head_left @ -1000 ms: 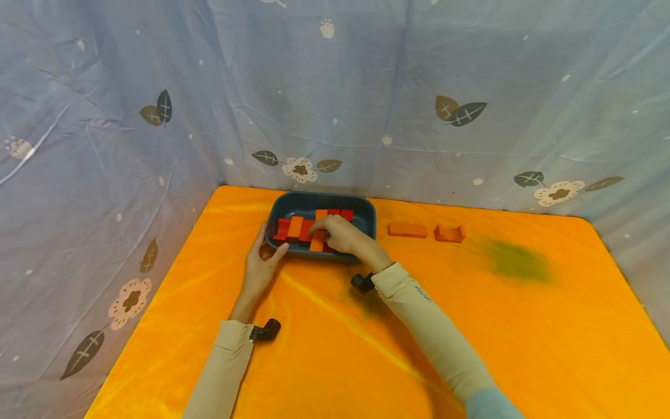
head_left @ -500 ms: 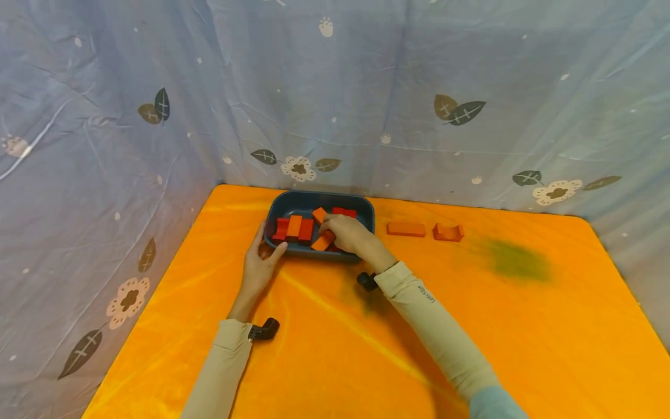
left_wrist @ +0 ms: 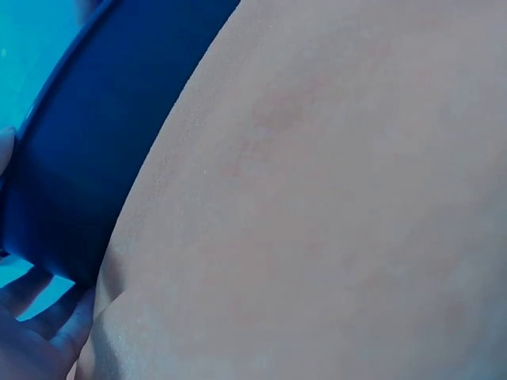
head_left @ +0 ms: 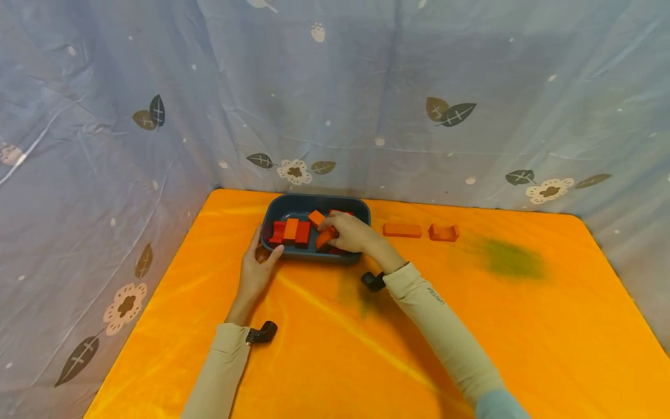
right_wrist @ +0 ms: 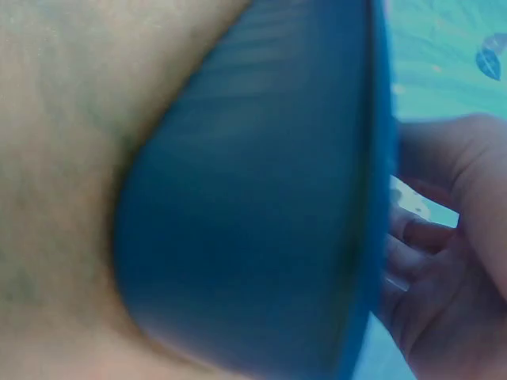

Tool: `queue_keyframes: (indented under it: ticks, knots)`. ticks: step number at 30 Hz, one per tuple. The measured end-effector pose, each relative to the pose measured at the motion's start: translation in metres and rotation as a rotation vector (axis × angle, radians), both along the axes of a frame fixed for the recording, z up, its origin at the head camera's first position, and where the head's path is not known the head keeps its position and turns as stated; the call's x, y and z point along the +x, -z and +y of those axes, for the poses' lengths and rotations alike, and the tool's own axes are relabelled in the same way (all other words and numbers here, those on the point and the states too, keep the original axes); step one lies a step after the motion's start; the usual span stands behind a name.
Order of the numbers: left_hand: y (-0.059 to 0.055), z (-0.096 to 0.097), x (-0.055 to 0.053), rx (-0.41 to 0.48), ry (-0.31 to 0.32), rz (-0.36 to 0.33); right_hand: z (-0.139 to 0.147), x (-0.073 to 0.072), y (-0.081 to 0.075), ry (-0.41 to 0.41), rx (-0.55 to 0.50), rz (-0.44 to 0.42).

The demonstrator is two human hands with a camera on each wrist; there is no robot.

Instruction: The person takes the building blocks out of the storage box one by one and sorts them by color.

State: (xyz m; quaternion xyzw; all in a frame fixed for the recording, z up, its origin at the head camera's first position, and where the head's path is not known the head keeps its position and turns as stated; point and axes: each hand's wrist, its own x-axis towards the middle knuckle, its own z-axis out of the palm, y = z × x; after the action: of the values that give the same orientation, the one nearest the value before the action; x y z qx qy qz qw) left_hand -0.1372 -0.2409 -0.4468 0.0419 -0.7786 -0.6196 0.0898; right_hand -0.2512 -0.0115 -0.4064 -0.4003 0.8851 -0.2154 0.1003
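Note:
A dark blue rectangular bin [head_left: 361,210] stands at the back left of the yellow-covered table. My left hand [head_left: 255,273] holds its near left corner, thumb at the front and fingers along the left end. The right hand [head_left: 356,234] reaches over the front rim and pinches a tilted orange block [head_left: 324,238] inside. Left of that hand, another orange block [head_left: 291,230] lies across red blocks [head_left: 302,234]. A further orange block [head_left: 316,218] sits slantwise behind the fingers. More red pieces are partly hidden under the right hand. In the right wrist view, the bin wall [right_wrist: 253,214] covers the fingertips.
To the right of the bin lie a long orange block [head_left: 402,230] and an orange block with a curved notch [head_left: 444,233]. A patterned grey-blue curtain [head_left: 335,105] hangs behind and at both sides of the table. A greenish patch [head_left: 513,259] marks the cloth.
Two orange blocks under my right hand have turned from lined up to slanted; the nearer one is now tilted in the fingers. The left hand stays at the bin's corner.

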Motion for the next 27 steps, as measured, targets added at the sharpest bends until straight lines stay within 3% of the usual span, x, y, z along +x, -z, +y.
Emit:
queue_keyframes:
  ticks: [6, 12, 18, 27]
  knots:
    - [0.0, -0.001, 0.002, -0.02, 0.001, 0.009, 0.016, -0.001, -0.005, 0.114, -0.123, 0.003]
    - [0.001, -0.002, 0.002, -0.019, -0.009, 0.011, 0.039, 0.0, -0.012, 0.28, -0.274, -0.126]
    - [0.001, -0.004, 0.001, -0.006, -0.013, 0.012, 0.069, -0.002, -0.014, 0.45, -0.381, -0.15]
    - [0.001, -0.002, 0.001, -0.009, -0.008, 0.007, 0.111, 0.001, -0.018, 0.597, -0.503, -0.363]
